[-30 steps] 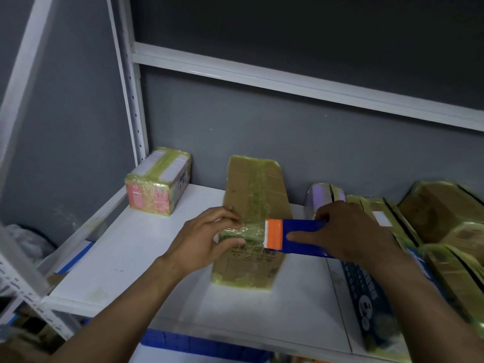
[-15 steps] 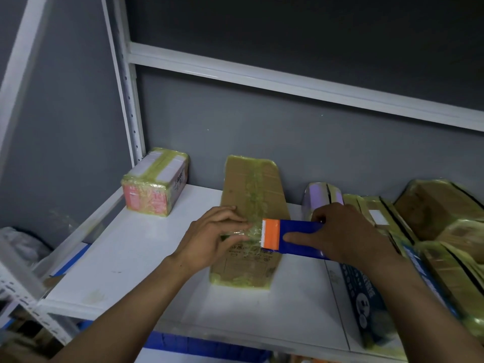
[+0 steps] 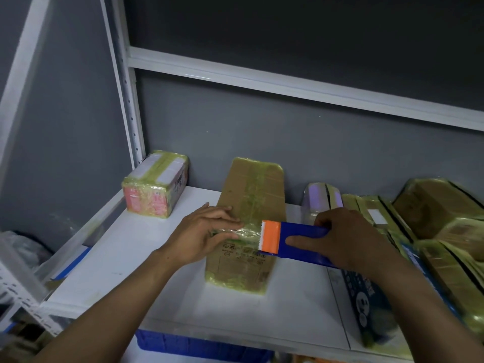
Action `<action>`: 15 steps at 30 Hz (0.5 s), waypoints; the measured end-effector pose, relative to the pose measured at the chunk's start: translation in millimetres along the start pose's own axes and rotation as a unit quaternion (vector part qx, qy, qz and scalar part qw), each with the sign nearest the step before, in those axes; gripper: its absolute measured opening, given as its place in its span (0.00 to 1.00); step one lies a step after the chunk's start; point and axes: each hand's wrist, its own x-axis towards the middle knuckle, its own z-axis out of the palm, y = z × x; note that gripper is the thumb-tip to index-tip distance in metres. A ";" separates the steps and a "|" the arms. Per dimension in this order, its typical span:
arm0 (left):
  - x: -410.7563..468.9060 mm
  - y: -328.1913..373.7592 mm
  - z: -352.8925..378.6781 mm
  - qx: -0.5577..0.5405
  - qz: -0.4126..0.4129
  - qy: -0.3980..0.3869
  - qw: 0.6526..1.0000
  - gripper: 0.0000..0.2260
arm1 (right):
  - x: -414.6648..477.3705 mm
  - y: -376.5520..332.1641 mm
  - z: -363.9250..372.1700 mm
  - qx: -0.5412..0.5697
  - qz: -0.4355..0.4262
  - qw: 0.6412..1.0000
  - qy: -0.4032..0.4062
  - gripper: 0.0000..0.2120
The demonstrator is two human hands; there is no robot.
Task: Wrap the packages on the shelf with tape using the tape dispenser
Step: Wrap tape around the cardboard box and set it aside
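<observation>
open shelf (image 3: 117,258) at left, packages (image 3: 432,205) crowding right

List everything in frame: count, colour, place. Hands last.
long package: 1, brown under yellowish wrap, shelf centre
tape dispenser: 1, blue with orange toothed end, over the long package
small package: 1, pink and white, shelf back left
purple package: 1, purple, back, right of the long package
blue box: 1, blue, shelf front right
brown packages: several, count unclear, piled far right
shelf: 1, white
blue crate: 1, below the shelf
left hand: presses flat on the long package
right hand: grips the tape dispenser
</observation>
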 end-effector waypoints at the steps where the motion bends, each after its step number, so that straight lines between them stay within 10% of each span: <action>1: -1.4 0.0 -1.1 0.015 0.004 0.001 1.000 0.13 | -1.0 0.6 -0.4 0.001 0.000 1.000 -0.001 0.28; 11: -14.4 0.4 -24.7 0.073 0.017 -0.015 0.997 0.12 | 1.0 3.7 -0.9 0.007 0.013 1.000 -0.014 0.30; 15: -22.5 8.4 -15.7 0.125 0.050 -0.026 0.991 0.26 | 1.4 8.0 5.7 0.011 0.017 1.000 -0.009 0.29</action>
